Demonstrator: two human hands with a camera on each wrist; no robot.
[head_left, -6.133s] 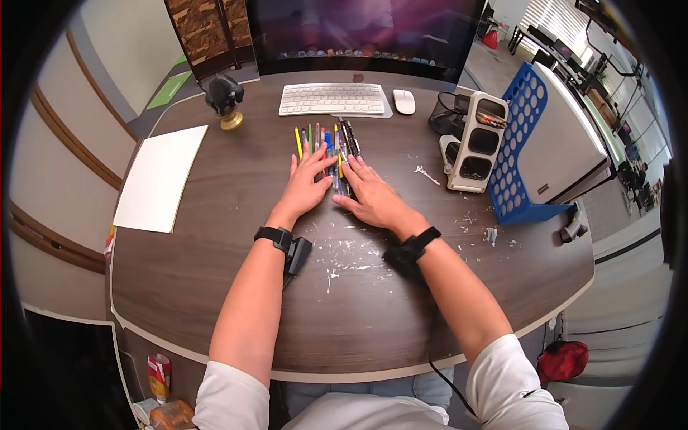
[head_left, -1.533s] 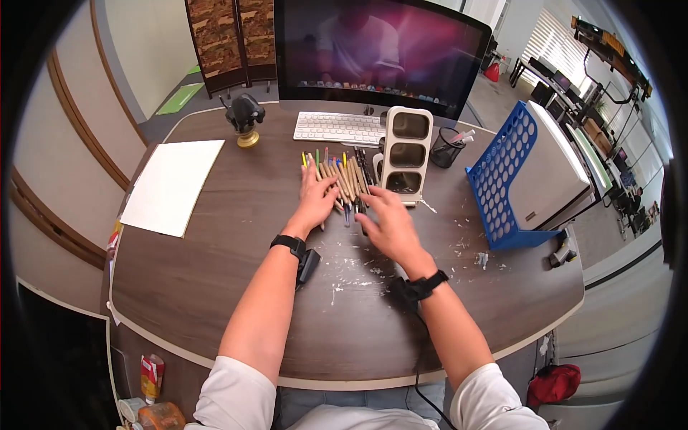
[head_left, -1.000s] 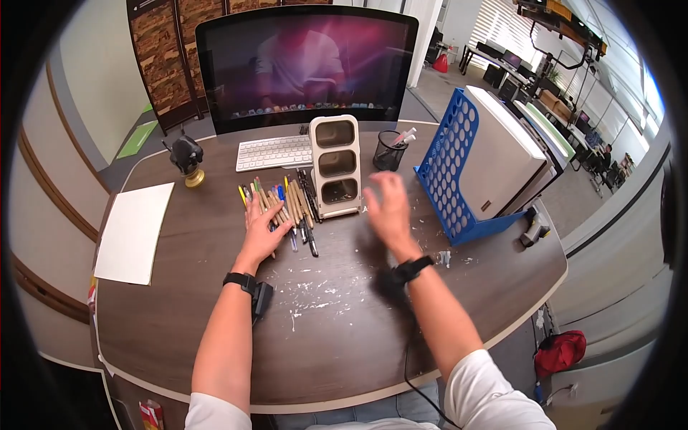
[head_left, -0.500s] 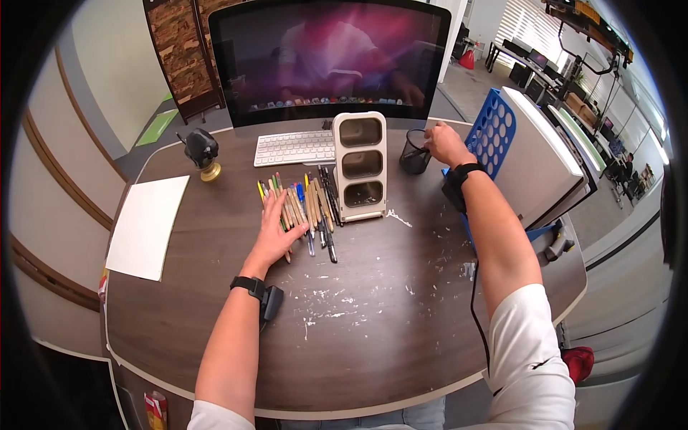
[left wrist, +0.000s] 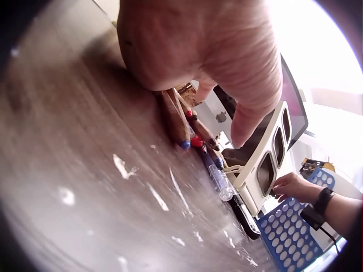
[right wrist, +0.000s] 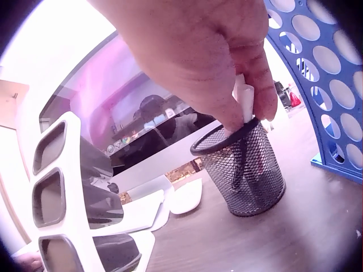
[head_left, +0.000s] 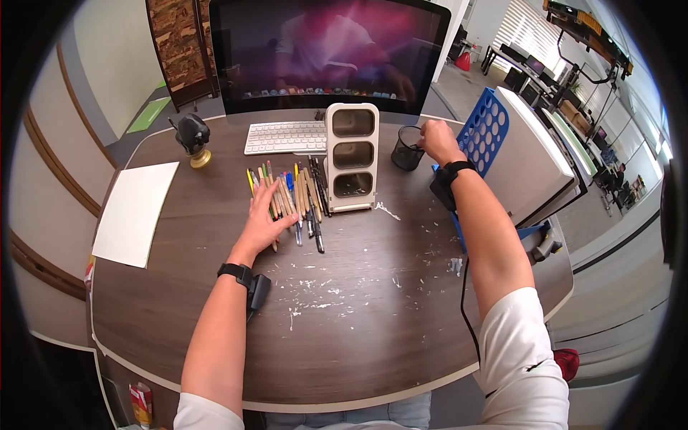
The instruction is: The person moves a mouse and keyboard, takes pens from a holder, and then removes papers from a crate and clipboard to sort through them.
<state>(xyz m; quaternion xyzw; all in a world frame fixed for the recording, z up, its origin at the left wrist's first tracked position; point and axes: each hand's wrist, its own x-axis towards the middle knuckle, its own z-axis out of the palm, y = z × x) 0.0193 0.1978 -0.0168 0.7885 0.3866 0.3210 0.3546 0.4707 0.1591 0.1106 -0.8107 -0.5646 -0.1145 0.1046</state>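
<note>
My left hand point(head_left: 261, 221) lies over the left part of a bundle of wooden pencils point(head_left: 302, 195) and pens, fingers spread along them. In the left wrist view its palm is above a pencil with a blue end point(left wrist: 177, 122), and a clear-barrelled pen point(left wrist: 220, 181) sticks out farther along. At the back right, my right hand point(head_left: 438, 140) reaches over a black mesh pen cup point(head_left: 406, 156). Thumb and fingers pinch white-ended pens point(right wrist: 246, 103) at the cup's rim, as the right wrist view shows. Their lower ends are inside the mesh.
A beige three-compartment organizer point(head_left: 352, 198) stands upright between the bundle and the cup. Behind are a keyboard point(head_left: 283, 137), a mouse point(right wrist: 186, 197) and a monitor point(head_left: 322, 50). A blue file holder point(head_left: 484, 127) flanks the right arm. White paper point(head_left: 136, 215) lies left; white scraps litter the desk.
The organizer has moved left to beside the bundle, and wooden pencils have joined the pens. My right hand has left the bundle and gone to the mesh cup; the left stays on it.
</note>
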